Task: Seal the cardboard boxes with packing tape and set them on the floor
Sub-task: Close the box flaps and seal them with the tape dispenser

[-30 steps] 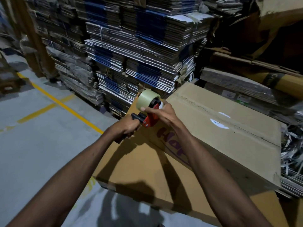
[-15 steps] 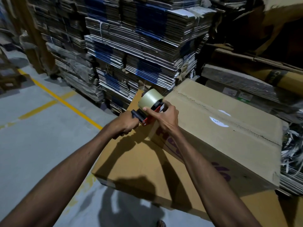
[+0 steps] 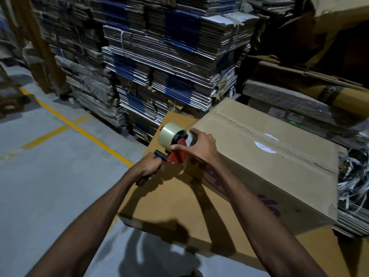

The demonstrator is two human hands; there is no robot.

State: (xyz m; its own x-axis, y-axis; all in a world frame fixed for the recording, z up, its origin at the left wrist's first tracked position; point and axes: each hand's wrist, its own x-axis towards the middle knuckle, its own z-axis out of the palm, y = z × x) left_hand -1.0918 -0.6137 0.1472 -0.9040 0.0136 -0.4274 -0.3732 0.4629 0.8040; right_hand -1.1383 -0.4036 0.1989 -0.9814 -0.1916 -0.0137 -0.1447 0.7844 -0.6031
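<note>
A large brown cardboard box (image 3: 269, 156) with purple lettering on its near side stands on a flat cardboard sheet (image 3: 171, 206). Its top seam runs lengthwise with a white round sticker on it. At the box's left end I hold a red tape dispenser (image 3: 177, 154) carrying a roll of clear packing tape (image 3: 169, 134). My left hand (image 3: 149, 166) grips the black handle. My right hand (image 3: 199, 146) curls over the red frame and roll, fingers pinching at the tape beside the box's top corner.
Tall stacks of flattened cartons (image 3: 159, 66) stand right behind the box. More cardboard bundles and a roll (image 3: 319, 92) lie at the right, with shredded strips (image 3: 355, 176) beside the box. Grey concrete floor (image 3: 50, 176) with yellow lines spreads to the left.
Both hands and the dispenser have shifted slightly up toward the box's top left corner. My right hand has moved from the dispenser's front to over the frame and roll.
</note>
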